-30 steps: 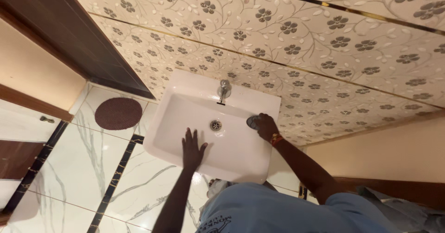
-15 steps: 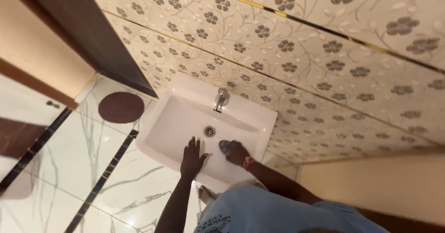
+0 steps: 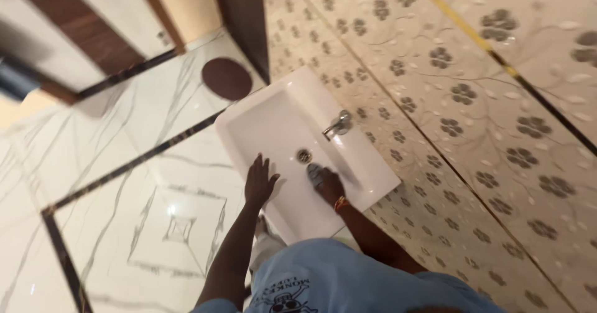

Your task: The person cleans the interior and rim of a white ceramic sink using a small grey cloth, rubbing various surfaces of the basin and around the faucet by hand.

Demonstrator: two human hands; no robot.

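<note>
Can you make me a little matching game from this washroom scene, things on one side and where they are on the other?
Things:
1. left hand
2. right hand
3. tap
4. round brown mat

Places:
A. on the marble floor beyond the basin
B. flat on the basin's near rim
C. on the basin's back edge by the flowered wall
D. inside the basin, on a grey scrubbing pad beside the drain

Pairs: 1-B, 2-D, 3-C, 4-A

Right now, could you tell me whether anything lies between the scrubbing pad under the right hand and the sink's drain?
Nothing visible does. The right hand presses the grey scrubbing pad on the basin floor just beside the drain, with only bare white sink between them. The left hand rests flat, off to the side.
</note>
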